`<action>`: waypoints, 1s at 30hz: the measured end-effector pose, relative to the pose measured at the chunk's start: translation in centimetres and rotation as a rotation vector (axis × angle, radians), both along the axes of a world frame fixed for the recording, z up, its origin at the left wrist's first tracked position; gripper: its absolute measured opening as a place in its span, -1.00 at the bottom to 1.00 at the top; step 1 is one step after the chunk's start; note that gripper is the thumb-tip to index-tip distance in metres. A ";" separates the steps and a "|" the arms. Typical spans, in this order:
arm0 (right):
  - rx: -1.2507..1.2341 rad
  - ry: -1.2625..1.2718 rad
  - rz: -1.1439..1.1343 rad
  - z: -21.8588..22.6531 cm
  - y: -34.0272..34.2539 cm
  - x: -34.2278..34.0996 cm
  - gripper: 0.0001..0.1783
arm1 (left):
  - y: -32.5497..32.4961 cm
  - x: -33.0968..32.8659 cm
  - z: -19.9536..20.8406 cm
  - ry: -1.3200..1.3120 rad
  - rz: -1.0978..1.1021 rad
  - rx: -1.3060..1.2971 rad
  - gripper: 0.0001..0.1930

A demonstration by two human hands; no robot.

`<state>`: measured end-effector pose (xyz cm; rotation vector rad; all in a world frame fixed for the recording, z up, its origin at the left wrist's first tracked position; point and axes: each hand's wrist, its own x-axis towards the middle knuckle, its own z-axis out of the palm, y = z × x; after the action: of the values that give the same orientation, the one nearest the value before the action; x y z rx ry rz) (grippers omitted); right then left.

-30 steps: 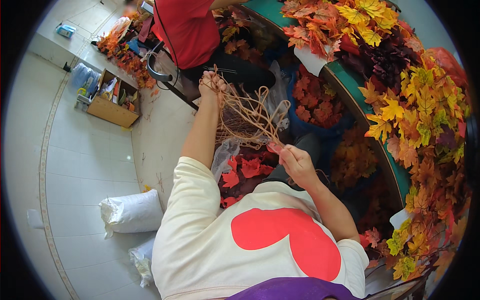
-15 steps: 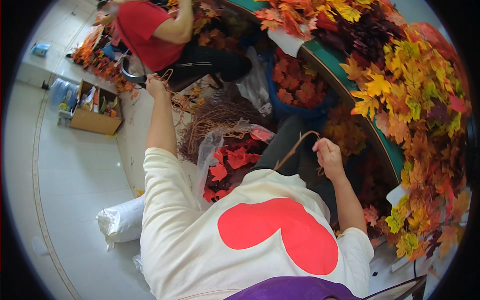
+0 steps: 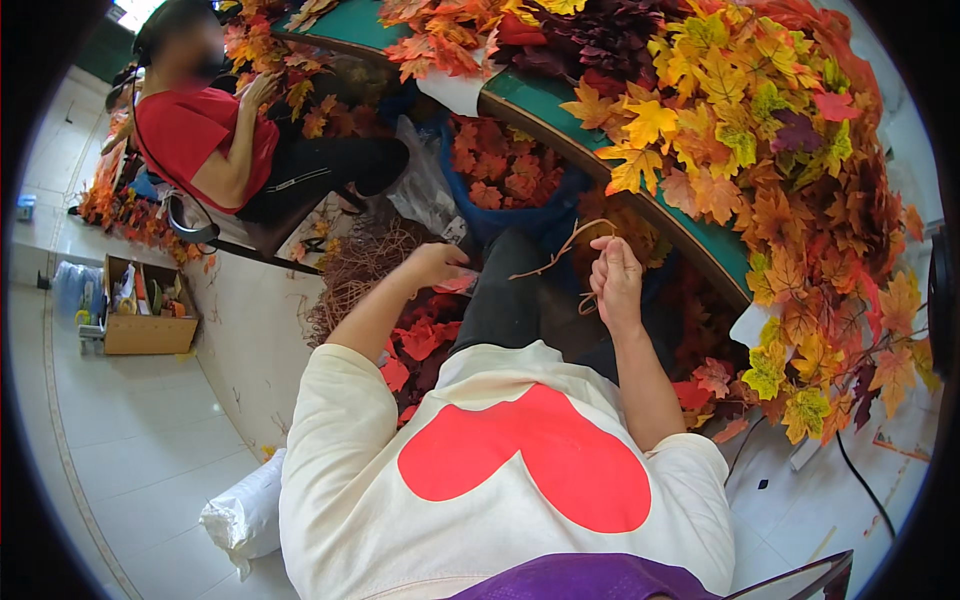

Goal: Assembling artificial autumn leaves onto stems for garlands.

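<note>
Right hand (image 3: 617, 283) up over the lap, grip pinching a thin brown twig (image 3: 560, 252). Twig curls up and off to the left, free at the far end. Left hand (image 3: 435, 265) down by the pile of twigs (image 3: 360, 265) on the floor, fingers curled in; cannot tell if anything is caught in that grip. Red leaves (image 3: 425, 340) in a clear bag just beside the left arm. More red leaves in the blue tub (image 3: 500, 175) ahead. Big heap of yellow and orange leaves (image 3: 770, 150) along the green surface (image 3: 545, 100) on the right. Another person in a red shirt (image 3: 195, 135) sitting well apart, up on the left, busy with own leaves.

Best way, most likely: keep the pinch firm but soft, so the twig does not snap. Pull just one twig from the pile, slowly, so the rest do not tangle and come along. Hold the twig near its end, away from the leaves, so nothing gets hooked.
</note>
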<state>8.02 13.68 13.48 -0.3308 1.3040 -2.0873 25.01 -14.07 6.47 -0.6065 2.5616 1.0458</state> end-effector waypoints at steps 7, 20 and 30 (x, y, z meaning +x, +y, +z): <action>-0.135 -0.042 -0.063 2.7 0.9 -1.7 -0.69 | 9.7 -5.2 2.8 -0.016 -0.172 0.299 -0.66; -0.469 -0.062 0.081 12.6 -0.4 -2.9 -0.67 | 21.8 -12.8 -0.6 0.522 -0.495 0.315 -0.09; -0.549 -0.076 0.070 13.5 0.2 -3.2 -0.65 | 25.6 -11.9 0.1 0.174 -0.386 0.401 -0.46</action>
<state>4.86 13.87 26.96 -0.5139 0.6452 -2.3435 13.11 11.48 6.62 0.0825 2.3633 1.4536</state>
